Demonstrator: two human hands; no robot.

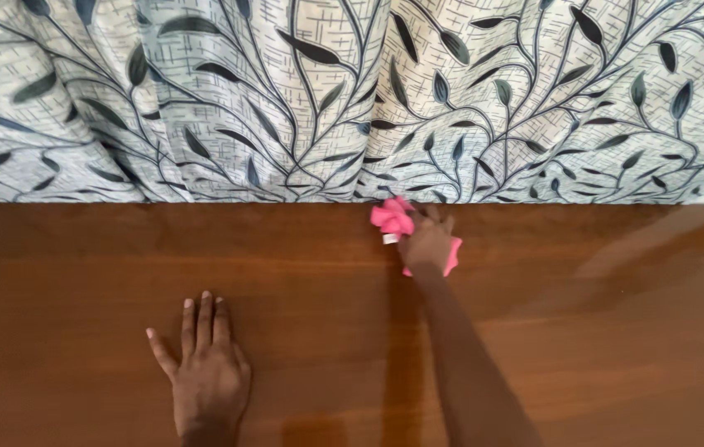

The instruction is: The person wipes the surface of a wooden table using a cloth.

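From my remote seat I see a polished brown wooden table (79, 265) filling the lower half of the view, its glossy top reflecting light toward the right. A left hand (207, 372) lies flat on it, palm down and fingers spread, while a right hand (428, 242) presses a crumpled pink cloth (392, 218) onto the wood at the far edge. There the surface meets a pale curtain (286, 99) printed with dark leafy branches.
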